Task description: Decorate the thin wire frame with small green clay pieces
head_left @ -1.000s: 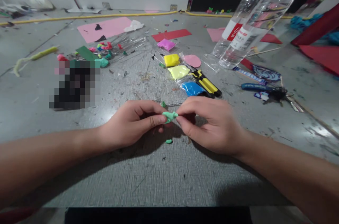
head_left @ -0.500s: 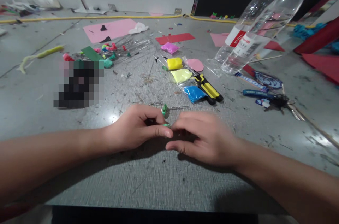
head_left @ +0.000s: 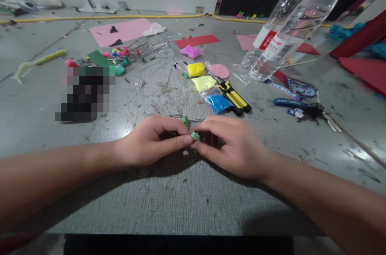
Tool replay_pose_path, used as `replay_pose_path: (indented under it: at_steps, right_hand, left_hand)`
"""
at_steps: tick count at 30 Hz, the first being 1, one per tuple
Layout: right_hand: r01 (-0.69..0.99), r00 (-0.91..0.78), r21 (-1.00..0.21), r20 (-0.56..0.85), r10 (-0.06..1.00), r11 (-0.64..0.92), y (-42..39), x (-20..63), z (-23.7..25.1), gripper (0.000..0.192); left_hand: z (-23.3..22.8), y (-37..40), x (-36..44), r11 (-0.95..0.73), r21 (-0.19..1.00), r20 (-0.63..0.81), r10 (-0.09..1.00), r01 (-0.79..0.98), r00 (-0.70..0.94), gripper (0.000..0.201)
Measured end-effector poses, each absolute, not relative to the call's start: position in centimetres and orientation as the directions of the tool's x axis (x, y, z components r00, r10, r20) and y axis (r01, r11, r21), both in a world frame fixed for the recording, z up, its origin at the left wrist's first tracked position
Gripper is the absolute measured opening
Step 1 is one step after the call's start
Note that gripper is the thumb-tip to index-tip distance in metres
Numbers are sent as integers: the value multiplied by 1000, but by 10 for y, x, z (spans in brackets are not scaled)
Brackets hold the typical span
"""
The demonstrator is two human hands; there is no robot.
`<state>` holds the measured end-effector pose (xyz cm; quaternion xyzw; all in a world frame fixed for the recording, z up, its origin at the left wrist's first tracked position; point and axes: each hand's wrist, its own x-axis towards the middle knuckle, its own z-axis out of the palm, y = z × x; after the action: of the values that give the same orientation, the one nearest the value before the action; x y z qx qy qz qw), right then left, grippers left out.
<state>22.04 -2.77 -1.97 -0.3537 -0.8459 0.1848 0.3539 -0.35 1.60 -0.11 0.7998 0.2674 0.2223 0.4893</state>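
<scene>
No legible text; only blurred print on the bottle label and lanyard

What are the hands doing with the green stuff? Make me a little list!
left hand: pinches green clay bit with thumb and finger
right hand: fingertips meet the same bit
behind hands: wire with a green blob
clay packs: yellow, pale yellow, blue
beside packs: yellow-black tool
far right: two clear bottles
surface: grey table

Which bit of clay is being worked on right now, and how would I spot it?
Start at the grey table and follow both forearms to where the left hand and right hand meet. Pinched between their fingertips sits a tiny green clay lump, unbagged, unlike the packets beyond.
</scene>
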Motion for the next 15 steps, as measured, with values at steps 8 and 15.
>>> replay_pose_path:
  at_steps: [8, 15]
  right_hand:
    - [422, -540, -534, 501, 677, 732, -29, 223, -18, 13]
    - [443, -568, -495, 489, 662, 747, -36, 223, -10, 20]
  left_hand:
    - [0, 12, -4, -206, 945, -32, 715, 254, 698, 25]
    - [1, 16, -5, -274, 946, 31, 612, 176, 790, 17]
